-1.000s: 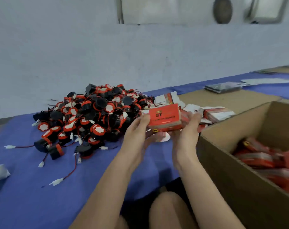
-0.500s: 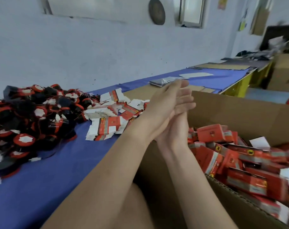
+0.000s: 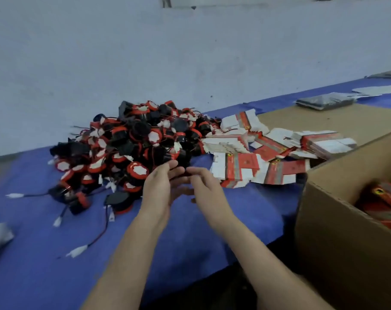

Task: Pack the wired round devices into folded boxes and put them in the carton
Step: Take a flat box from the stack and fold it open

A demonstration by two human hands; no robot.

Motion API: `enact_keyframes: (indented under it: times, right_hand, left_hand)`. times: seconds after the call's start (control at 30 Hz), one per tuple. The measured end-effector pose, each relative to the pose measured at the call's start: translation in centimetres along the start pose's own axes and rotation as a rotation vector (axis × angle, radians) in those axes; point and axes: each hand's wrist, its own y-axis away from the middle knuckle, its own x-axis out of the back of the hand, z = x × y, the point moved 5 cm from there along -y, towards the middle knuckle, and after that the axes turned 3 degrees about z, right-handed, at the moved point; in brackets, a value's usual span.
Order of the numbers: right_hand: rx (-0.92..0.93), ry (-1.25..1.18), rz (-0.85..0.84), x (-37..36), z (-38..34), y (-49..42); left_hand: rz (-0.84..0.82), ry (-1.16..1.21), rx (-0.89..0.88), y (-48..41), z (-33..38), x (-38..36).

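Head view: left hand [image 3: 158,186] and right hand [image 3: 204,186] hover with fingers loosely spread, empty, just before the pile of wired round devices [image 3: 134,139]; flat boxes [image 3: 241,168] lie to the right, carton [image 3: 335,220] at near right.

Left of the brown carton [image 3: 337,231], the round devices [image 3: 141,151] are black with red rims and white labels. The flat boxes [image 3: 241,168] beside it are red and white, the cloth [image 3: 45,265] blue.
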Motion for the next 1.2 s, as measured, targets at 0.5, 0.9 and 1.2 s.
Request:
enact_keyframes:
  times: [0.5, 0.9, 1.2]
  right_hand:
    - [0.486, 0.817, 0.105, -3.5, -1.2, -4.6]
    - [0.158, 1.276, -0.006, 2.0, 1.8, -4.6]
    - [0.412, 1.014, 0.193, 3.3, -2.2, -3.5]
  left_hand:
    - [0.199, -0.555, -0.323, -5.7, -2.2, 10.7]
    - [0.208, -0.594, -0.351, -3.9, -2.0, 11.2]
    - [0.197, -0.642, -0.399, -4.1, -1.5, 10.8]
